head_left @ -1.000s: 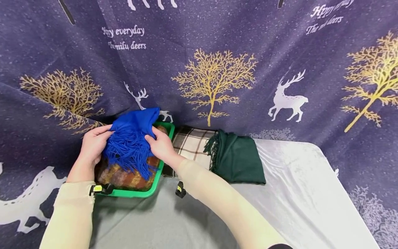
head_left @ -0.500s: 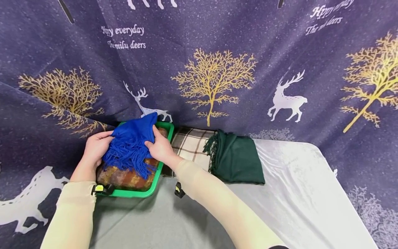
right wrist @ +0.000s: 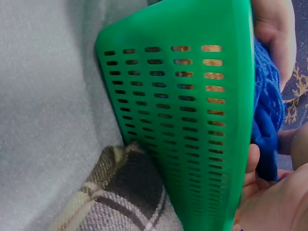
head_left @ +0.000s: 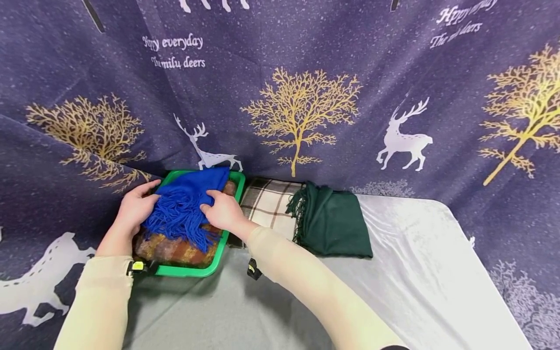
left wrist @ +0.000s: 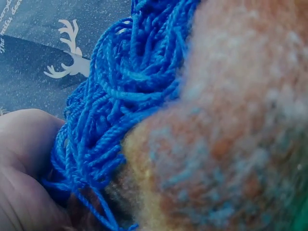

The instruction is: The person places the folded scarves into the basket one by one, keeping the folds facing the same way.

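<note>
A blue fringed scarf [head_left: 188, 187] lies folded over a brown and yellow fuzzy blanket [head_left: 179, 250] in a green basket [head_left: 188, 272]. My left hand [head_left: 134, 206] is at the scarf's left edge, index finger and thumb spread apart and the thumb touching the fringe [left wrist: 130, 82]. My right hand [head_left: 225, 211] pinches the scarf's right side between thumb and fingers. In the right wrist view the right fingertips [right wrist: 252, 159] show just inside the basket rim, beside the hanging blue cloth. Part of the left fingers is hidden behind the basket's contents.
Right of the basket lies a folded brown and white plaid blanket [head_left: 273, 201], partly under a folded dark green fringed scarf [head_left: 337, 223]. The grey cloth-covered table [head_left: 420, 291] extends to the right. A purple printed curtain [head_left: 218, 107] hangs close behind.
The blue scarf has come down onto the blanket and lies flatter. My right hand has shifted lower and slightly left on it. The left finger and thumb have spread apart.
</note>
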A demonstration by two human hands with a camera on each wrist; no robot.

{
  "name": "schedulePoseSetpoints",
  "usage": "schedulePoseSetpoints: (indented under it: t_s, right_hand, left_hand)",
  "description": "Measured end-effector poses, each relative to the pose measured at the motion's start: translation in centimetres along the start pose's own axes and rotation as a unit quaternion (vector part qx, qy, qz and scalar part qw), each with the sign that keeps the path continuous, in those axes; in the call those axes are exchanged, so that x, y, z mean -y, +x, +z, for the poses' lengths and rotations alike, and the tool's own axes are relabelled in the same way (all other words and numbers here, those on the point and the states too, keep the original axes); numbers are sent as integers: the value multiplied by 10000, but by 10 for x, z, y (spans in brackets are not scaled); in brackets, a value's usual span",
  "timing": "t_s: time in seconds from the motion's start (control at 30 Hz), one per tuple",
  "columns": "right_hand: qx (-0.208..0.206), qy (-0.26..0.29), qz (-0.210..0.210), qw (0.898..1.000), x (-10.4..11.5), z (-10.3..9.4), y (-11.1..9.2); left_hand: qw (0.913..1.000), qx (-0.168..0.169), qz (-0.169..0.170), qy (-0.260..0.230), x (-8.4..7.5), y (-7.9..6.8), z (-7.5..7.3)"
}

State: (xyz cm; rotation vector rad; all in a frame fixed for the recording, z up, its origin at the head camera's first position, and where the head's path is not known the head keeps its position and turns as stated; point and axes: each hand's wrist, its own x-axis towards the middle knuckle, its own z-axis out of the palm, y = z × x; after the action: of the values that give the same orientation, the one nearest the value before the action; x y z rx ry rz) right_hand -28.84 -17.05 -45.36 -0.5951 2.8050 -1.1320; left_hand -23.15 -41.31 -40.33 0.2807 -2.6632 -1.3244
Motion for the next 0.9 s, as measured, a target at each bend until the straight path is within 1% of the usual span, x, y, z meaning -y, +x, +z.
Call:
schedulePoseSetpoints:
  t_s: [0.07,0.1,0.17,0.23,0.3,0.37,0.43,0.5,0.63,0.73,0.9]
  right_hand:
    - [128,-136,5,9998,16,-20,-18]
    - [179,-216,-10,9996,22,-26,-26]
    - [210,-497,-74,9985,28,-32,-34]
    - [155,-961,-170,9951,31,-34,-39]
    - [99,-1463,-267,9888,32,-34,-43]
    - [-32,-1914,-384,9808,30,-33,-46]
    - [-141,-2310,-520,9715,28,-31,-48]
    - [-260,-2590,-630,9635,24,-29,-50]
    - [-356,-2931,-781,9522,16,-26,-51]
    - [-293,-3047,-815,9485,11,-24,-51]
    - [-85,-3196,-977,9425,6,-24,-50]
  left_hand:
    - [10000,62,-6,14,-1,-1,0]
    - [9999,118,6,46,-1,-2,0]
    - [9993,331,7,150,-2,-3,-1]
    - [9975,606,21,358,-3,-4,-1]
    - [9938,883,105,663,-2,-3,-1]
    - [9898,1073,165,920,-2,-2,-1]
    - [9866,1156,219,1129,-1,-2,-1]
    - [9841,1182,290,1293,0,-1,0]
    - [9746,1343,422,1741,0,-1,1]
    - [9661,1529,508,2018,1,-1,2]
    - [9553,1735,710,2284,3,2,5]
